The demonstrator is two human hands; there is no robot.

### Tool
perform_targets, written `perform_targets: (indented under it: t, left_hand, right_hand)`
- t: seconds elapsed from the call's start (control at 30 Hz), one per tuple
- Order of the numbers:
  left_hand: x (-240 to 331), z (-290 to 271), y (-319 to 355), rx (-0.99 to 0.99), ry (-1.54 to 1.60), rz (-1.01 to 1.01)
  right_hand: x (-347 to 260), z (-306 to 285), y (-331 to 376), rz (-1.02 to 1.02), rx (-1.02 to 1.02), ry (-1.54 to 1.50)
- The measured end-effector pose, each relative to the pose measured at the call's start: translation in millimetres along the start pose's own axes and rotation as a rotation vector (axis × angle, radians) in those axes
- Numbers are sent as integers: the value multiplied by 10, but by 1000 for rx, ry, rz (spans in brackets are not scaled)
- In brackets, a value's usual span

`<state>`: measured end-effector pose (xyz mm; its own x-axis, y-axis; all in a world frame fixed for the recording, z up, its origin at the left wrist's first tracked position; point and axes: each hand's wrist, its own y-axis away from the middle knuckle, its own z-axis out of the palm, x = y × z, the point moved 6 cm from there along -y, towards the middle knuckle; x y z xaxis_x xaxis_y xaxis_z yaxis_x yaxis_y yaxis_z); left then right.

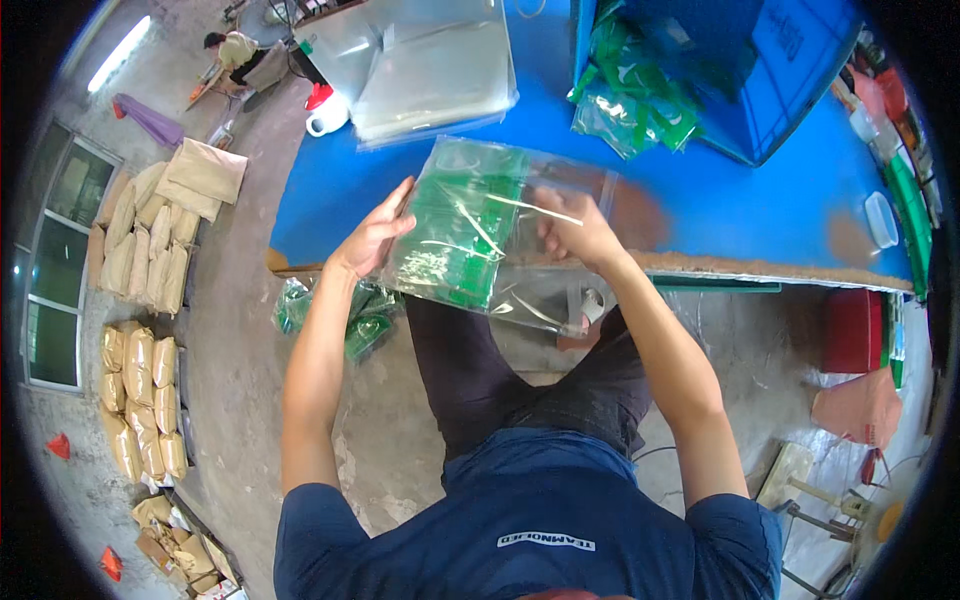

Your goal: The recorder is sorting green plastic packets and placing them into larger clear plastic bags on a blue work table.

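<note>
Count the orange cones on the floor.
2. One orange cone lies at far left below the window; another sits lower left by the cardboard scraps. Others may be hidden beyond the dark rim.

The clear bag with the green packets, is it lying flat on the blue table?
No, both hands hold the clear bag up at the blue table's near edge.

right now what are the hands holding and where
Both hold a clear bag of green packets: left hand on its left edge, right hand at its right side.
</note>
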<state>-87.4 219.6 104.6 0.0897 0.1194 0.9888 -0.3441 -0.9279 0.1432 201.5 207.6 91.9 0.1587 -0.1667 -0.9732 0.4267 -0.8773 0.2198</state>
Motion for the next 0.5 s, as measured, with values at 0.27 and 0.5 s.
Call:
perform_targets:
  t: [0.27,0.5]
  left_hand:
    - [232,59,-54,-156,-233,58]
    - [482,976,-135,67,-1303,349]
  right_hand:
    - [-35,482,322,-217,-310,-196]
    - [205,195,1188,124,-487,-280]
